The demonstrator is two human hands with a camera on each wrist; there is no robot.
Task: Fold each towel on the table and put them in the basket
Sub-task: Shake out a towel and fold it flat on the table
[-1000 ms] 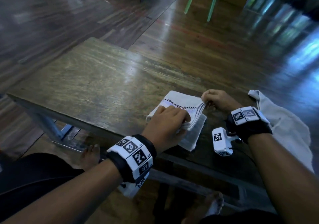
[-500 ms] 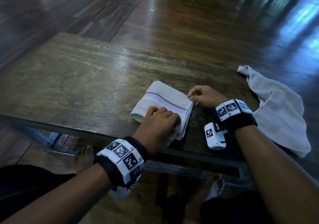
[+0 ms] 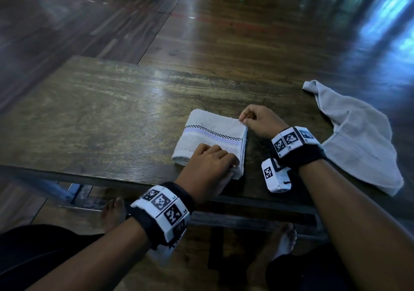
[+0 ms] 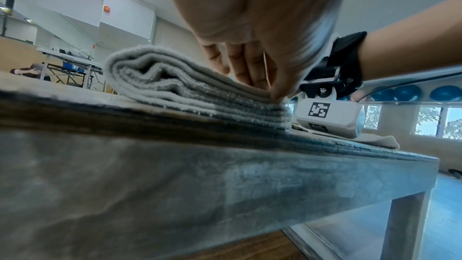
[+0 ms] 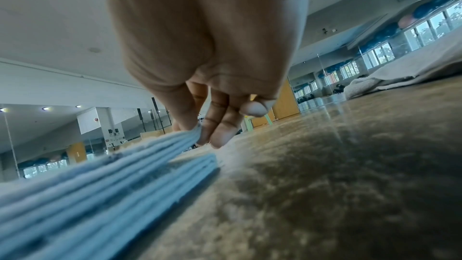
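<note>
Towel's (image 3: 210,131) loose flap now flat, both hands gripping corners.

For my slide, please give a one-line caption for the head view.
Both hands, left and right, hold a folded towel on the table; another towel lies unfolded.

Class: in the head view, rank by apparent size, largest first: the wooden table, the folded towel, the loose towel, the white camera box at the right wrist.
1. Wooden table.
2. Loose towel.
3. Folded towel, partly covered by the hands.
4. White camera box.
</note>
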